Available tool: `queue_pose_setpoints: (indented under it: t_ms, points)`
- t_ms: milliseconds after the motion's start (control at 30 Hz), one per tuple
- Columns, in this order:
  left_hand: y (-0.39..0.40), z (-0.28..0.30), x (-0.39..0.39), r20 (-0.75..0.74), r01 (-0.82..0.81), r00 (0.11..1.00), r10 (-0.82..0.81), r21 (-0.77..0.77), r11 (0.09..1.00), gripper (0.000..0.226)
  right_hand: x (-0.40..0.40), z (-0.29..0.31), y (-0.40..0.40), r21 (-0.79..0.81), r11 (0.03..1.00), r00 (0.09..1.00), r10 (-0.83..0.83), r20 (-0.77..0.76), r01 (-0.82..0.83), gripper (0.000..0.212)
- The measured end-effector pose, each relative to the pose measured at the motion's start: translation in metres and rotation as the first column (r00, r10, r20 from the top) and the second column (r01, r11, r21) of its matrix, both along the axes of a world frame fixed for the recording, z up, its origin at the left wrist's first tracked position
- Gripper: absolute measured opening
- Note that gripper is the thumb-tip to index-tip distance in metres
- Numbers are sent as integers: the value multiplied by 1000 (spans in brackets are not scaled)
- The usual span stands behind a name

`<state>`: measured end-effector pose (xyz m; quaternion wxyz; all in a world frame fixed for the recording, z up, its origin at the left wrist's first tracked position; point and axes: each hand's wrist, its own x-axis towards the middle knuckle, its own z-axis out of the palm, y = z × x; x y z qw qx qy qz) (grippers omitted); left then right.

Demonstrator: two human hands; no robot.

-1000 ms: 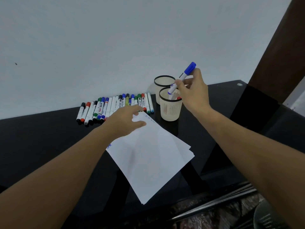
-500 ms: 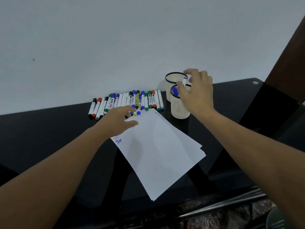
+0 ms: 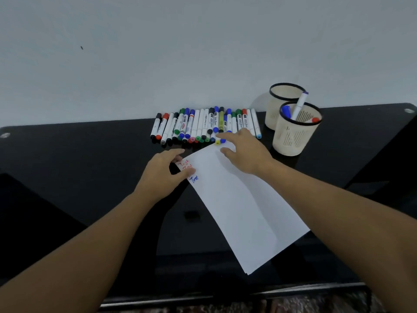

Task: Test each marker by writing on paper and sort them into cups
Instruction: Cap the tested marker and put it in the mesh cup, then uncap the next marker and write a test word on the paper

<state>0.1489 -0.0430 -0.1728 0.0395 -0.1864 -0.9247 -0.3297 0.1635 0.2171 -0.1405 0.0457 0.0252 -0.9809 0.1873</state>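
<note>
Two cups, three markers in the nearer one.

A black shiny table stands against a pale wall. A row of markers lies on it at the back, side by side, with caps in black, red, green and blue. Two pale cups with dark rims stand to the right of the row, one behind the other, close together. White paper lies slanted in the middle of the table, in front of the markers.
</note>
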Motion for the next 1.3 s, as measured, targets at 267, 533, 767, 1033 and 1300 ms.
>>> queue_pose_setpoints:
  t_ms: [267, 533, 767, 1033, 1300]
  points:
    - [0, -8, -3, -64, -8, 998, 10, 30, 1000, 65, -32, -12, -14, 120, 992, 999, -45, -2, 44, 41]
    - [0, -10, -4, -80, -11, 997, 13, 29, 1000, 67, -42, -16, -12, 60, 990, 976, -117, -186, 130, 34]
    - [0, -10, -3, -88, -19, 996, 21, 30, 999, 65, -56, -10, -12, 85, 990, 991, -104, -80, 111, 38]
    - [1, -10, -4, -101, -18, 995, 20, 19, 1000, 63, -44, -11, -12, -49, 985, 942, -174, -286, 167, 14]
    - [0, -13, -4, -110, -18, 994, 20, 20, 1000, 62, -37, -10, -11, -97, 974, 956, -222, -193, 207, 34]
